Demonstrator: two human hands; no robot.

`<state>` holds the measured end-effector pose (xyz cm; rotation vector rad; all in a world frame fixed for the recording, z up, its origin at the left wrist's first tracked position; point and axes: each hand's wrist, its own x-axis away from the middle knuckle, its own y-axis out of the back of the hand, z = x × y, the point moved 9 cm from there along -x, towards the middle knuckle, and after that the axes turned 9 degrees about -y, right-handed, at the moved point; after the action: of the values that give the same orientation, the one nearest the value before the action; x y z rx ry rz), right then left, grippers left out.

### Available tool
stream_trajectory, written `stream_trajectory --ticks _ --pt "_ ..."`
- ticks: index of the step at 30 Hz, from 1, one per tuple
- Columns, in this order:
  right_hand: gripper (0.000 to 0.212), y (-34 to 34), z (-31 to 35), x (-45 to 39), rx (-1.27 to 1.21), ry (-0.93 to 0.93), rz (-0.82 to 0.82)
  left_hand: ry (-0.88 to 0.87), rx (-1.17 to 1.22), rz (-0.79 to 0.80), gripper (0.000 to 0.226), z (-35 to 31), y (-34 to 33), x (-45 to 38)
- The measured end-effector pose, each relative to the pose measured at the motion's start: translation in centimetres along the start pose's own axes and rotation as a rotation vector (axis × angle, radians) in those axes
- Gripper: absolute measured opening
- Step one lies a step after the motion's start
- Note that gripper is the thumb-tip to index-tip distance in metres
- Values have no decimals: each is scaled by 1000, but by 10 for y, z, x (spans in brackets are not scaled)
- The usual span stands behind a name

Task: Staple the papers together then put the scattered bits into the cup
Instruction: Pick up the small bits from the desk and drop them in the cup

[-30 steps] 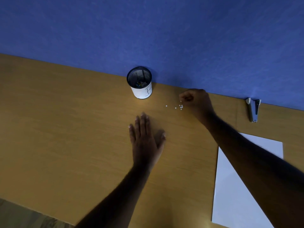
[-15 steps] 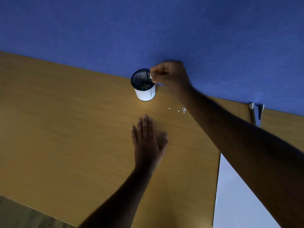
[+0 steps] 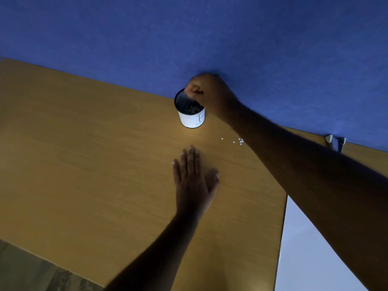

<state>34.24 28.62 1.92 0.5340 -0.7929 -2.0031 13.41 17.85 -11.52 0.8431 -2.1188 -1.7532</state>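
A black mesh cup (image 3: 190, 117) with a white paper band stands at the back of the wooden table (image 3: 84, 164). My right hand (image 3: 207, 93) hovers over its mouth, fingertips pinched together and pointing down into it; any bit between them is hidden. Several small white bits (image 3: 239, 141) lie on the table right of the cup, beside my forearm. My left hand (image 3: 193, 181) rests flat on the table in front of the cup, fingers extended, holding nothing. White papers (image 3: 310, 259) lie at the lower right, partly covered by my right arm.
A grey stapler (image 3: 336, 142) lies at the table's far right edge against the blue wall (image 3: 189, 34), mostly hidden by my arm. The table's near edge runs across the lower left, with floor beyond it.
My right hand left the scattered bits, rose to the cup and now sits lower over its mouth with fingertips pointing in. My left hand stayed flat in place.
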Motion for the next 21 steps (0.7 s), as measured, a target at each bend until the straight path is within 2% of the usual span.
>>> stream_trajectory --ticks 7,12,21 --pt "25 9 2 -2 -7 4 15 2 -2 3 91 0 -1 -1" --pt "12 11 0 0 -13 -18 5 3 -8 20 90 1 -1 -1" --pt "10 27 2 10 -79 61 -95 1 -10 25 91 0 0 -1"
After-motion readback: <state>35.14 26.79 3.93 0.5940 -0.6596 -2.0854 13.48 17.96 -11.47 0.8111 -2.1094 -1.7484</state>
